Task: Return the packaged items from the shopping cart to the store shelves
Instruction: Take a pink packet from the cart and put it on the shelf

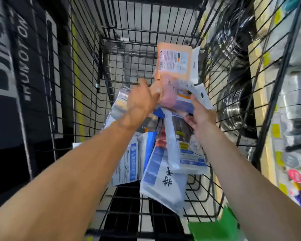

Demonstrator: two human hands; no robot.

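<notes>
I look down into a black wire shopping cart (87, 70). My left hand (141, 101) grips the lower end of an orange flat package (174, 61) with a white label, held upright above the cart. My right hand (201, 117) holds a bunch of white and blue packages (186, 150) that hang down, touching the orange one at the top. More packages lie in the cart: a white one with blue print (127, 164), a blue-and-white one with black characters (163, 181), and a shiny clear-wrapped one (120, 101) behind my left hand.
Store shelves (292, 105) with packed goods and yellow price tags run along the right of the cart. A black display with white lettering (10, 66) stands on the left. A green object (215, 226) sits at the cart's near right corner.
</notes>
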